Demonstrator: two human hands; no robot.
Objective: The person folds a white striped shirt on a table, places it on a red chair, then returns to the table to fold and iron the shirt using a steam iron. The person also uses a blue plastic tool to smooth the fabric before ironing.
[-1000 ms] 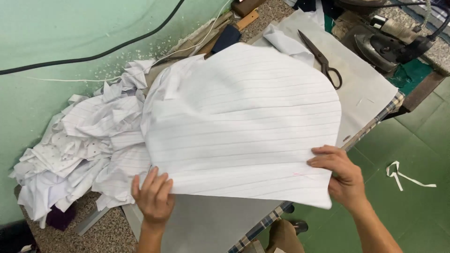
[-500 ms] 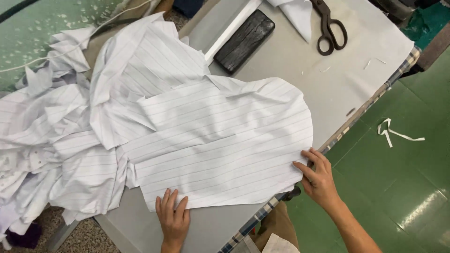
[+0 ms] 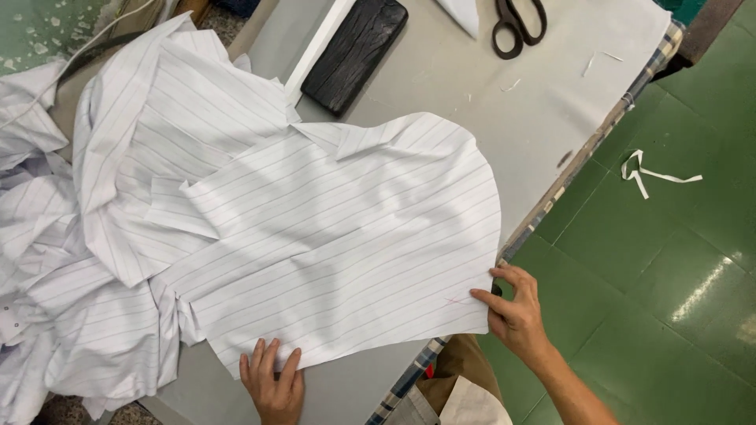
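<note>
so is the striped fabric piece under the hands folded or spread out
Spread out: the striped fabric piece lies flat on the table, both hands at its near edge.

A grey table (image 3: 441, 86) with a checked edge band carries the things. On it lies 1 flat cut piece of white striped fabric (image 3: 354, 244), partly over a pile of the same striped pieces (image 3: 118, 197) at the left side. Near the far edge lie 1 black block (image 3: 356, 51), black scissors (image 3: 516, 24) and some small white scraps (image 3: 598, 59)
</note>
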